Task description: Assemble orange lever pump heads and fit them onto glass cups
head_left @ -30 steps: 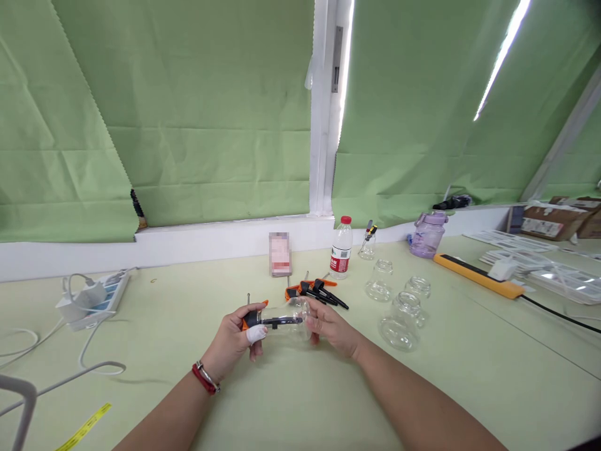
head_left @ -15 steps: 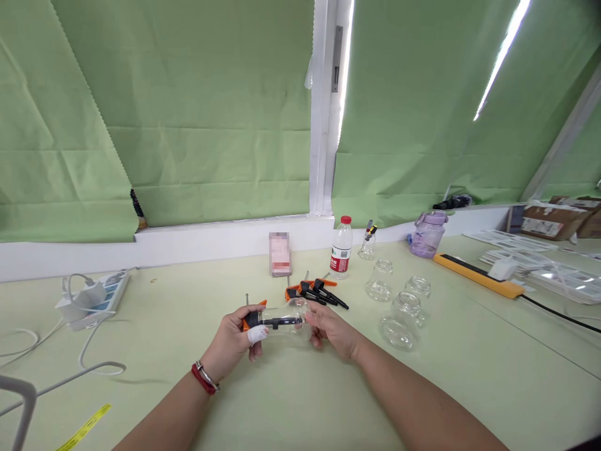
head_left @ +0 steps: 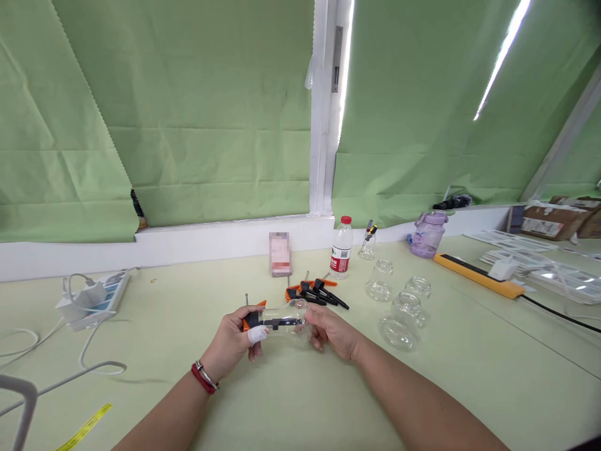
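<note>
Between my hands a clear glass bottle lies on its side, its neck to the left. A black-and-orange pump top sits at the neck, with its black tube inside the glass. My left hand is closed around the pump top, a white wrap on its thumb. Gripping the wide base of the bottle is my right hand. Just behind lie several more black-and-orange pump tops. To the right stand several clear glass bottles, open at the mouth.
A red-capped water bottle and a phone stand near the wall. Small tools rest in a glass bottle. At right are a purple bottle and an orange power strip. White cables and a power strip lie left.
</note>
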The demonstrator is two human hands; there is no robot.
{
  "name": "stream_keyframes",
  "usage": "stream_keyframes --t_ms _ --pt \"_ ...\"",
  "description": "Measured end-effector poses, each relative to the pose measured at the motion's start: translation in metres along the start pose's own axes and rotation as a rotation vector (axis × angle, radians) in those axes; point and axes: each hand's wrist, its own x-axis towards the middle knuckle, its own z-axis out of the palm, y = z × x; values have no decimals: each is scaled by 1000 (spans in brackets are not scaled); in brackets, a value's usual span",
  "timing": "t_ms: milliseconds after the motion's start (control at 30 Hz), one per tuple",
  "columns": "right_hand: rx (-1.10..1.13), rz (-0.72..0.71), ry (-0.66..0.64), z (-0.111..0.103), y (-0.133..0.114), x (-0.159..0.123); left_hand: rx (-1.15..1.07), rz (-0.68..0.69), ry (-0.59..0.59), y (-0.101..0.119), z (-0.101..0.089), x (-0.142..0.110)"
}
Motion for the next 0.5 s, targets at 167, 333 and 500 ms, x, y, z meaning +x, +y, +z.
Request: stream_keyframes --t_ms 167,333,500 --pt "17 10 17 1 1 1 8 1 -3 0 0 0" --pt "25 17 12 1 0 0 27 12 -5 -2 0 1" --pt "28 13 8 0 2 1 41 10 5 -4 0 2"
